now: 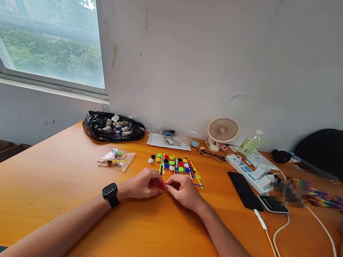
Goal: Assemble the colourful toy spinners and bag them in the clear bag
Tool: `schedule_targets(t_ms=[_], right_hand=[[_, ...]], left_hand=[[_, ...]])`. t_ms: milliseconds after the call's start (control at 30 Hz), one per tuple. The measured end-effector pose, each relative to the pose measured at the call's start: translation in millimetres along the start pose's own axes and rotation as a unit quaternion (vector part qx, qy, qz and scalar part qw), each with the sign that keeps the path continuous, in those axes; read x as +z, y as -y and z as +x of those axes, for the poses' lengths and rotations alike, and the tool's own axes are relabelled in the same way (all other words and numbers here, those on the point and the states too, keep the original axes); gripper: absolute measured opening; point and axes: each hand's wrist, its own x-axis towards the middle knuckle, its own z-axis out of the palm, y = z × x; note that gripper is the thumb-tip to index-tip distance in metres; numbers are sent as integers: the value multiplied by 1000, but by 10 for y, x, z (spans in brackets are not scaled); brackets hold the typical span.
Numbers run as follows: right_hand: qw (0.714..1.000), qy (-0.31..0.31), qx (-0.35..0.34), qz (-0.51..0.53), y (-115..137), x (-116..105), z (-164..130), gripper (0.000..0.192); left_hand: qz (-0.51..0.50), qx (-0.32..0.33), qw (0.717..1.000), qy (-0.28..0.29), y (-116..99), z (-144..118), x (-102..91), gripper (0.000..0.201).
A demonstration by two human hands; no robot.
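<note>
My left hand, below a black watch, is closed in a pinch around a small red piece, mostly hidden by the fingers. Thumb and forefinger of my right hand pinch at the same red piece from the other side, and the fingertips of both hands nearly meet. Just beyond the hands lie several small round plastic pieces in black, white, yellow, green, red and blue. Thin coloured plastic sticks lie among them and to their right. A clear zip bag with similar pieces rests to the left.
A black plastic bag holding cardboard-like rolls stands at the back. Eyeglasses, a clip fan, a bottle and a power strip are at the back right. A black phone and white cables lie on the right.
</note>
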Motion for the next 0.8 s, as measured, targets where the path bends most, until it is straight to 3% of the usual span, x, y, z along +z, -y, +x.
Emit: schedule_targets(t_ms=[133,567,800], right_hand=[[999,-3,22,38,-57,-84,11,10],[996,52,-33,-70,-77,-126,0,19],[994,40,-51,-92,-36,-143,1,21]], left_hand=[[-5,-9,1000,-4,-6,-2,8,12],[16,1,1000,-24,0,6,69,16],[20,-2,1000,-22,-26,12,73,23]])
